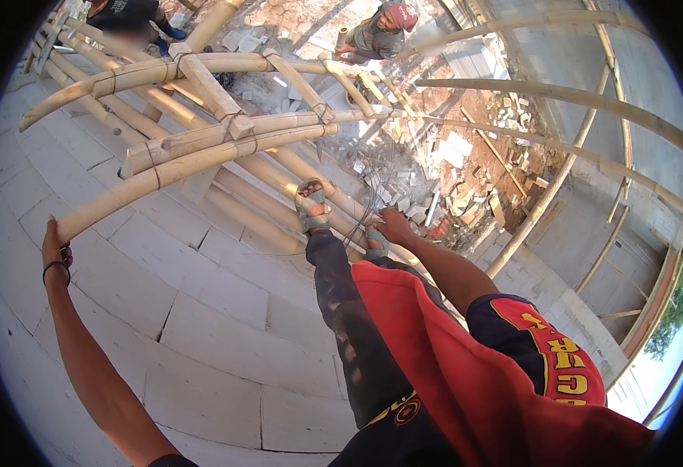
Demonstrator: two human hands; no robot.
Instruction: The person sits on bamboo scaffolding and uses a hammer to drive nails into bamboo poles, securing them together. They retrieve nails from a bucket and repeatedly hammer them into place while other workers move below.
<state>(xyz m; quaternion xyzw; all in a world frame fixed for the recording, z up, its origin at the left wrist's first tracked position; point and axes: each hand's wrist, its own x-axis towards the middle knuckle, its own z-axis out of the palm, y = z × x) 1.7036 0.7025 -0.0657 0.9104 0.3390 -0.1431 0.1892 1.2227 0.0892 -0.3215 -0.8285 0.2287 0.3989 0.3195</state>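
My left hand [56, 247] is wrapped round the near end of a long bamboo pole [127, 189], beside the white block wall. That pole is lashed with dark ties to the bamboo pole [193, 140] alongside it, and short squared timbers [211, 89] cross to another pole beyond. Down by my feet, my right hand [394, 227] has its fingers drawn together at a loose bunch of thin wires [374, 201]; the fingertips are partly hidden. My sandalled feet [313, 206] rest on several bamboo poles [256, 198] lying side by side.
A wall of pale blocks [201, 296] curves along the left. Far below, broken blocks and rubble [458, 156] cover the ground. One person [376, 35] stands down there; another [123, 15] is at the upper left. Long bamboo poles [567, 97] slant across the right.
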